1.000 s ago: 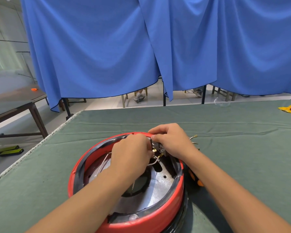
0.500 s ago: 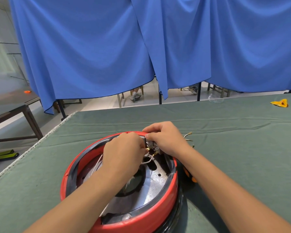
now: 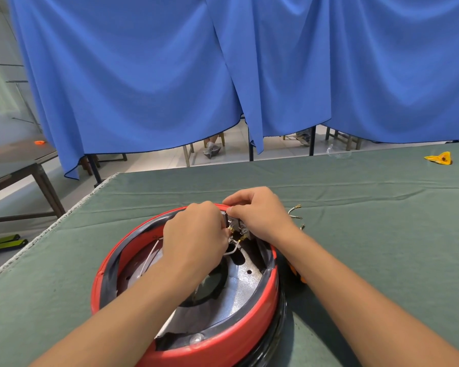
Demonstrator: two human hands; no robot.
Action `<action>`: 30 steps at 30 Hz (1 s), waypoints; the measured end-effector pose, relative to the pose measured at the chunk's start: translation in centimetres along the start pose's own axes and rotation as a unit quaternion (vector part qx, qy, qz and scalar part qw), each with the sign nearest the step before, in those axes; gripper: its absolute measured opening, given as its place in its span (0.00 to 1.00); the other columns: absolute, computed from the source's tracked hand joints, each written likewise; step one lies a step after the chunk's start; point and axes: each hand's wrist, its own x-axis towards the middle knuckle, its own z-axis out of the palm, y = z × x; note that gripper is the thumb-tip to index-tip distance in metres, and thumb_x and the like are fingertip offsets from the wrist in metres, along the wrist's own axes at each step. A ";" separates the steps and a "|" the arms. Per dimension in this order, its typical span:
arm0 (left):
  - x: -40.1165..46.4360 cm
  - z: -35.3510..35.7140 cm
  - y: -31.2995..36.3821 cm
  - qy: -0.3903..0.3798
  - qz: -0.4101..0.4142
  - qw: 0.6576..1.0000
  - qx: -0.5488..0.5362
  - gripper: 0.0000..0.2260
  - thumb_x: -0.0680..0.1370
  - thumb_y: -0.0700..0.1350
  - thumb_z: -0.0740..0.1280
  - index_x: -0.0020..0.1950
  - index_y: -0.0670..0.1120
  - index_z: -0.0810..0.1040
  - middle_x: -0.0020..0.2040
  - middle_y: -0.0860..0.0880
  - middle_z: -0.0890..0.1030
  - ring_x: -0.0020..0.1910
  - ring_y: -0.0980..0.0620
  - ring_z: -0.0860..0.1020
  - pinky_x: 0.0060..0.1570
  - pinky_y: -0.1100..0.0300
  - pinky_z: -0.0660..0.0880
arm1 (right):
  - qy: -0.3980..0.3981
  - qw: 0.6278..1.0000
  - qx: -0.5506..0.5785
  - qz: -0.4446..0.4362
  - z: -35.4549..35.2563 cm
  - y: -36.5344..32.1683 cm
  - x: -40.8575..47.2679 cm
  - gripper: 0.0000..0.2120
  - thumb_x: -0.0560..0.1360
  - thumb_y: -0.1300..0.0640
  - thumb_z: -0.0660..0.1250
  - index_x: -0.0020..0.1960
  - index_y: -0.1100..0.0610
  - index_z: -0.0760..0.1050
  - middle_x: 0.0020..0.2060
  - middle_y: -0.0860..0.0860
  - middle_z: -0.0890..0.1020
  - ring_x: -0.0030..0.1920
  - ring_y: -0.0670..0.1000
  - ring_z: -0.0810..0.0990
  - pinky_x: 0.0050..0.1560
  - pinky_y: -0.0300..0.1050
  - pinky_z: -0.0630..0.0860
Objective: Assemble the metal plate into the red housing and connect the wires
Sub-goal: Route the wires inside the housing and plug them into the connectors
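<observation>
The round red housing (image 3: 231, 340) with a black inner rim lies on the green table, and the silvery metal plate (image 3: 239, 284) sits inside it. At the housing's far rim is a small grey terminal block (image 3: 236, 226) with brass connectors. My right hand (image 3: 260, 213) grips this block from the right and above. My left hand (image 3: 194, 239) pinches a white wire (image 3: 232, 249) with a brass terminal at the block's left side. Another white wire (image 3: 150, 256) runs inside the housing on the left.
Loose wires with brass terminals (image 3: 294, 211) lie on the green cloth (image 3: 382, 234) right of my right hand. An orange-handled tool (image 3: 296, 272) peeks out beside the housing. A yellow object (image 3: 439, 158) lies far right. Blue curtains hang behind; the table edge runs along the left.
Both hands stay at the terminal block with only small finger shifts. The camera view has drifted, so the housing sits slightly lower left in the picture.
</observation>
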 end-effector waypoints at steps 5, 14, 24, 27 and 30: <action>0.1 0.2 0.0 0.004 -0.002 1.000 -0.002 0.08 0.75 0.52 0.67 0.48 0.50 0.83 0.43 0.48 0.82 0.44 0.45 0.79 0.36 0.58 0.69 | 0.029 0.999 -0.034 -0.020 0.0 0.0 -0.1 0.06 0.70 0.60 0.72 0.45 0.51 0.82 0.34 0.41 0.80 0.38 0.40 0.78 0.39 0.28 0.70; 0.1 0.2 0.0 0.008 -0.008 1.000 -0.014 0.08 0.75 0.51 0.66 0.46 0.49 0.82 0.42 0.48 0.82 0.44 0.44 0.79 0.37 0.57 0.70 | 0.062 0.994 -0.085 -0.007 -0.1 -0.2 -0.4 0.06 0.68 0.52 0.74 0.44 0.47 0.81 0.37 0.41 0.81 0.47 0.45 0.81 0.49 0.41 0.74; 0.1 0.2 0.2 0.004 -0.006 1.000 0.005 0.07 0.76 0.48 0.66 0.49 0.49 0.82 0.44 0.47 0.82 0.45 0.43 0.79 0.37 0.57 0.69 | 0.072 0.993 -0.093 -0.007 -0.3 -0.3 -0.5 0.05 0.67 0.51 0.75 0.40 0.46 0.79 0.34 0.41 0.80 0.44 0.44 0.81 0.46 0.39 0.70; 0.0 0.2 0.2 0.003 0.001 1.000 0.016 0.08 0.76 0.50 0.66 0.51 0.50 0.81 0.46 0.47 0.81 0.47 0.43 0.79 0.38 0.57 0.68 | 0.070 0.994 -0.088 -0.006 -0.3 -0.2 -0.5 0.05 0.67 0.51 0.75 0.38 0.46 0.79 0.32 0.41 0.80 0.43 0.44 0.81 0.44 0.39 0.71; 0.0 0.2 0.3 0.006 -0.001 1.000 0.016 0.08 0.76 0.49 0.66 0.52 0.50 0.81 0.46 0.47 0.81 0.47 0.43 0.79 0.38 0.57 0.67 | 0.070 0.993 -0.090 -0.008 -0.3 -0.2 -0.5 0.05 0.67 0.51 0.75 0.36 0.46 0.79 0.31 0.41 0.80 0.42 0.44 0.82 0.44 0.40 0.72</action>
